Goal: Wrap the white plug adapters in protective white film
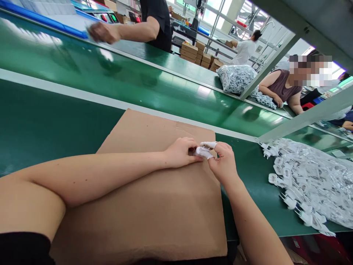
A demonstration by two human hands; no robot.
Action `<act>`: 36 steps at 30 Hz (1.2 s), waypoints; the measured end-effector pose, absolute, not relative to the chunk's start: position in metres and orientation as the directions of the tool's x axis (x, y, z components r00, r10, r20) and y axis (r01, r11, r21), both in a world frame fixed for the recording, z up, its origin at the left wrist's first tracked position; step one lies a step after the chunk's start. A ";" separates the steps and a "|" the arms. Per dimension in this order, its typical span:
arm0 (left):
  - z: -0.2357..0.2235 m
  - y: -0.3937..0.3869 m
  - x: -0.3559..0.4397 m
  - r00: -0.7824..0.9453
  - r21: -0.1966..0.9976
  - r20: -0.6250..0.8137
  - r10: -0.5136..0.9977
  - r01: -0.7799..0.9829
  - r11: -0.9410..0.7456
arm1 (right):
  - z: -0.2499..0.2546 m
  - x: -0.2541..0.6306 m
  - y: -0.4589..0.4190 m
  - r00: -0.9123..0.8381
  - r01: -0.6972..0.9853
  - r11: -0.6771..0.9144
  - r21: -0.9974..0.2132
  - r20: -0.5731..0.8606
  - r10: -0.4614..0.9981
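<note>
- While the head view looks down, both hands meet over the brown cardboard (154, 209), close to its right edge.
- Here's the left hand (180, 152), fingers curled nearly closed, apparently pinching a small white piece (196, 151), mostly hidden between the hands.
- In from the other side comes the right hand (224, 160), white covers (211, 145) on thumb and forefinger, tips just a narrow gap apart at the piece; whether they grip it, I cannot tell.
- Good handling, I'd judge, means the left anchoring firmly, the right working with light fingertip pressure, wrists low over the cardboard.
- Turning the piece slightly outward would probably open the sightline.
- Over right, white plugs (306, 184) lie heaped on the green tabletop (250, 195), their pins pointing various ways, well apart from the hands.
</note>
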State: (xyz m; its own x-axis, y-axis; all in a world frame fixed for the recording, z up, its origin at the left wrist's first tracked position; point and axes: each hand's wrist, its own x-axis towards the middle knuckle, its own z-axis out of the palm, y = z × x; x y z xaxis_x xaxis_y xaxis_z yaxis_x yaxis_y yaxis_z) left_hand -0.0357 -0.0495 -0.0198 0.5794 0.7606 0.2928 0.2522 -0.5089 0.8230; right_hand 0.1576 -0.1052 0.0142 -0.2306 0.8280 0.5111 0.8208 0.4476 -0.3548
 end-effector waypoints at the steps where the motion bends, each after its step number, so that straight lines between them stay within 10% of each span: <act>1: -0.019 -0.050 -0.036 0.578 0.822 0.291 0.762 0.256 -0.508 | 0.014 0.157 -0.105 -0.228 0.834 0.439 -0.335 0.515 0.826; 11: -0.020 -0.051 -0.033 0.548 0.843 0.238 0.802 0.294 -0.451 | 0.008 0.154 -0.108 -0.218 0.883 0.400 -0.245 0.542 0.812; 18: -0.023 -0.051 -0.038 0.447 0.759 0.461 0.767 0.251 -0.601 | -0.011 0.154 -0.102 0.009 0.548 0.399 -0.735 0.482 0.876; 30: -0.019 -0.062 -0.041 0.265 0.323 0.856 0.444 0.399 -0.858 | 0.021 0.160 -0.118 -0.203 0.654 0.640 -0.403 0.722 0.661; 36: -0.013 -0.062 -0.042 0.361 0.445 0.758 0.543 0.322 -0.836 | 0.022 0.154 -0.119 -0.030 0.532 0.505 -0.680 0.581 0.813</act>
State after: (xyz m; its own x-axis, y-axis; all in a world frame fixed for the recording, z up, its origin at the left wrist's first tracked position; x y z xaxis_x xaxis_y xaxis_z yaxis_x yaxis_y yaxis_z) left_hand -0.0419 -0.0620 -0.0129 0.3615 0.5427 0.7581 0.3225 -0.8357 0.4445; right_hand 0.1541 -0.1191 0.0224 -0.0298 0.8133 0.5810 0.5321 0.5050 -0.6796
